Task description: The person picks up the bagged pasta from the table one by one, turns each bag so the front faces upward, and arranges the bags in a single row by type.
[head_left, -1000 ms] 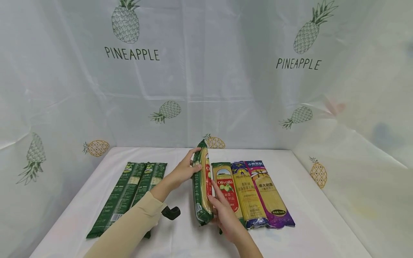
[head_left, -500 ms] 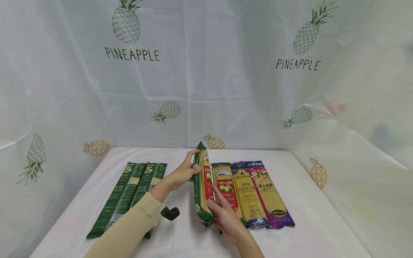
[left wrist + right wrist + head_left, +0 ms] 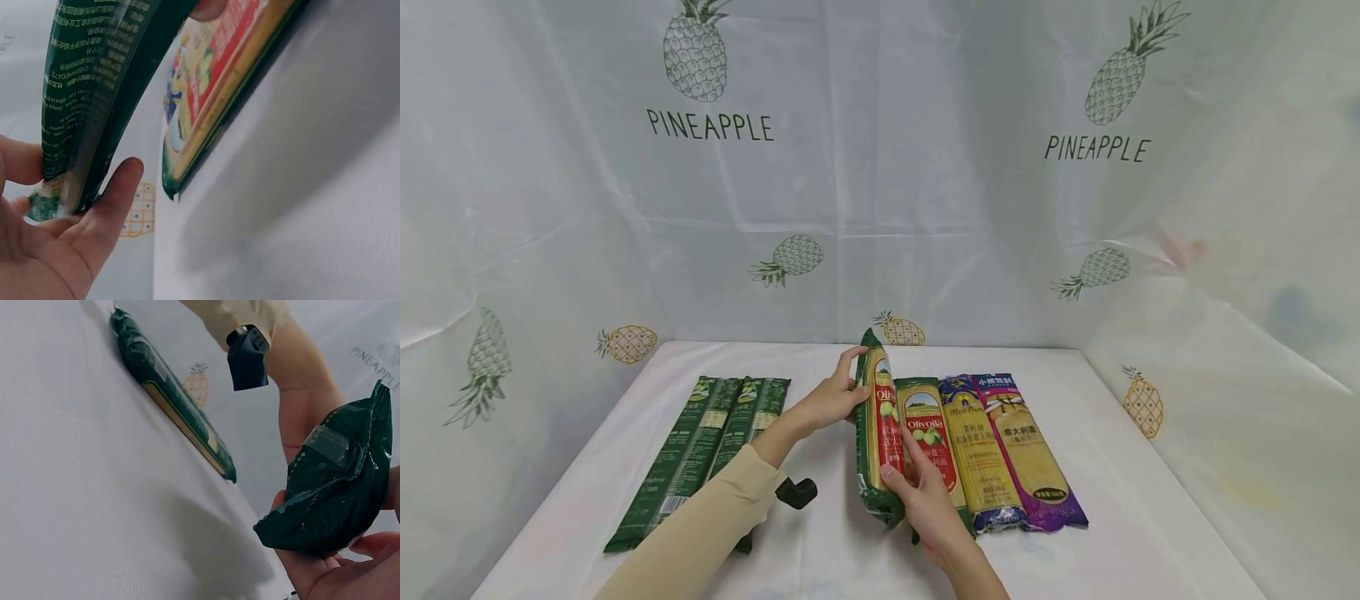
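Both hands hold a green and yellow pack of spaghetti (image 3: 880,417) with a red label, raised over the middle of the table. My left hand (image 3: 830,404) grips its upper end, thumb on the front. Near the lower end, my right hand (image 3: 928,504) holds it with the thumb across the label side. In the left wrist view the pack's green printed back (image 3: 81,94) shows between thumb and fingers. The right wrist view looks at its crimped green end (image 3: 331,487). Just right of it lies a matching spaghetti pack (image 3: 928,417), label up, partly hidden by the right hand.
Right of that pack lie a yellow and blue pasta pack (image 3: 981,450) and a purple one (image 3: 1037,450). Two green packs (image 3: 677,467) lie back side up at the left, partly behind the left sleeve (image 3: 707,525). A pineapple-print curtain (image 3: 910,183) hangs behind the white table (image 3: 820,558).
The held pack has turned so more of its red label faces the head camera, and it has shifted slightly right. Both hands keep their hold; the packs on the table stay put.
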The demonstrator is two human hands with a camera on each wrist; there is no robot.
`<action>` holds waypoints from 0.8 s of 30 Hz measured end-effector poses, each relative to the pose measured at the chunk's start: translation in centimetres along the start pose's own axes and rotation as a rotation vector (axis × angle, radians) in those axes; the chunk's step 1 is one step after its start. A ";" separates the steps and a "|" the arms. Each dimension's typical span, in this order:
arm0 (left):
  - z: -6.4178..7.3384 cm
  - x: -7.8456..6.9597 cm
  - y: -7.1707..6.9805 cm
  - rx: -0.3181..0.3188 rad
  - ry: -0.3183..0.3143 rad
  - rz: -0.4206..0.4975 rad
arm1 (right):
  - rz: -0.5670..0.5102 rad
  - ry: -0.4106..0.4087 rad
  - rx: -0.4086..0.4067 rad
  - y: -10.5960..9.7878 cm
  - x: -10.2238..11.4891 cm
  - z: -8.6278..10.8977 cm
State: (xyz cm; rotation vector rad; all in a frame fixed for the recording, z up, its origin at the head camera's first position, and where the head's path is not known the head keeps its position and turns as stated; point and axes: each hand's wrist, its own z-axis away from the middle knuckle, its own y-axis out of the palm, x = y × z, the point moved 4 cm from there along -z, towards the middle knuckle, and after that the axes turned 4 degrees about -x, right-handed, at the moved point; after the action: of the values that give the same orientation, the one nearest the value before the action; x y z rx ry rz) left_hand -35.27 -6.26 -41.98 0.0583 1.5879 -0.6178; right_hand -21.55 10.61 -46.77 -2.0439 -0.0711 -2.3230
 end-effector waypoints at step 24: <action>0.4 -0.2 -0.2 -0.166 0.041 -0.123 | 0.249 -0.151 -0.125 0.6 0.7 0.1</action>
State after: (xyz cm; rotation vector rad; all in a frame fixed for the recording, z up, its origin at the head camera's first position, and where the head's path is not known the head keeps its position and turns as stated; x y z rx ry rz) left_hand -34.98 -6.54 -41.73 -0.1526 1.6858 -0.5806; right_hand -21.47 10.04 -46.10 -2.1410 0.3125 -2.0716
